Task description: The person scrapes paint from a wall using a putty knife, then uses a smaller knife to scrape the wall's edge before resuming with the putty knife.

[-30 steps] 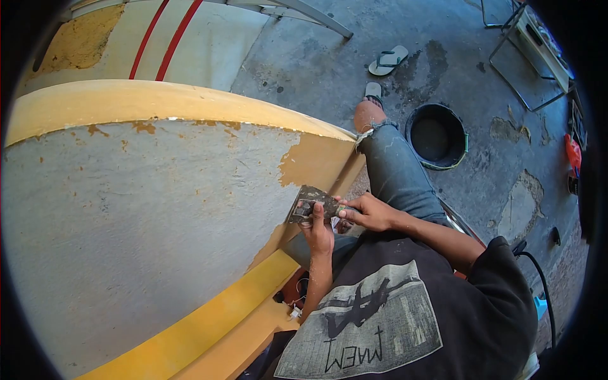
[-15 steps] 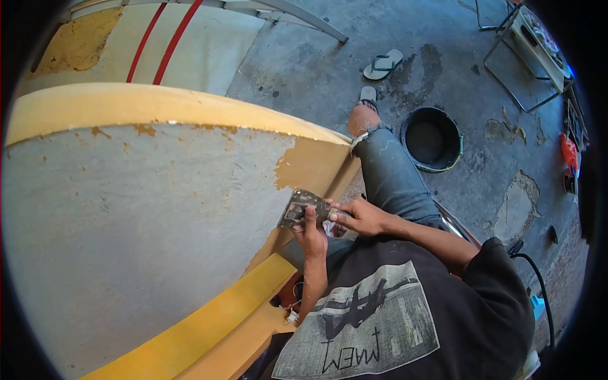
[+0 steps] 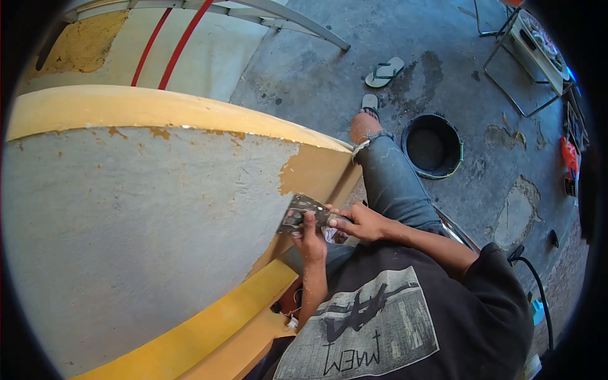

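Observation:
A putty knife (image 3: 304, 208) with a wide, stained metal blade is held in front of my torso. My right hand (image 3: 364, 223) is wrapped round its handle end, the thumb lying along the top. My left hand (image 3: 311, 244) grips the blade from below, thumb pressed on its face and the other fingers mostly hidden behind it. In this view the blade overlaps the edge of a grey-white panel (image 3: 145, 228), whose surface is scraped and carries leftover flecks of tan paint.
A yellow-orange curved ledge (image 3: 158, 106) bounds the panel above, a yellow strip (image 3: 196, 323) below. Beyond my leg stand a black bucket (image 3: 433, 145) and a loose flip-flop (image 3: 384, 71) on stained concrete. A metal-legged table (image 3: 538, 54) is at upper right, ladder-like rails (image 3: 304, 22) at top.
The whole view has shifted slightly, so things sit a little lower in it. The putty knife's blade has tilted slightly; both hands keep their hold on it.

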`<state>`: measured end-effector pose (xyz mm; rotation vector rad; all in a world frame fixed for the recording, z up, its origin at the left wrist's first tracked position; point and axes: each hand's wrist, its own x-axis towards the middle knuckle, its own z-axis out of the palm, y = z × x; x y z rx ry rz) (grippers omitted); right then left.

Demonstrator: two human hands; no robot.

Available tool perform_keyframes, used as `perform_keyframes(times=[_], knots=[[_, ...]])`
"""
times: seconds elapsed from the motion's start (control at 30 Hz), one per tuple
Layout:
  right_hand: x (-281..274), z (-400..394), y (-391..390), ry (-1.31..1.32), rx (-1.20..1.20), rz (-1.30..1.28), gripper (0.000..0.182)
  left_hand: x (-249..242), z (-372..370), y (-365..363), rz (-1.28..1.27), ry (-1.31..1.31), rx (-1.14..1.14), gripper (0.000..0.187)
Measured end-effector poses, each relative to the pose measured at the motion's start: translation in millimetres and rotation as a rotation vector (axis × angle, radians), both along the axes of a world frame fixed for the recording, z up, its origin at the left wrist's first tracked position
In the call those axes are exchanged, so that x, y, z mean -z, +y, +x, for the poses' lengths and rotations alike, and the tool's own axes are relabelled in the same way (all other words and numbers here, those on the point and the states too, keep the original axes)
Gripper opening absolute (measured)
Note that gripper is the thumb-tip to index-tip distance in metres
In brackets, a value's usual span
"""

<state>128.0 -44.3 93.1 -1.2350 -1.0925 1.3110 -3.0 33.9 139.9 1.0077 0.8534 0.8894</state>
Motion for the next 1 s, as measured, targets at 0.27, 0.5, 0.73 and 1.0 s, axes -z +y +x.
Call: perform_keyframes(times=[0.27, 0.5, 0.73, 1.0], knots=[[-20, 9, -6, 0.118, -0.069, -0.095, 0.056, 1, 1, -2, 0.002, 0.029, 0.003, 0.036], [-22, 13, -2, 0.121, -0.067, -0.049, 0.055, -7, 7, -1, 0.030, 0.001, -0.004, 0.031], [-23, 7, -7, 0.089, -0.062, -0.057, 0.053, 3, -1, -6, 0.020, 0.044, -0.019, 0.033], [-26, 15, -4, 0.114, -0.082, -0.075, 0.054, -5, 0, -5, -0.021, 0.003, -0.014, 0.032]])
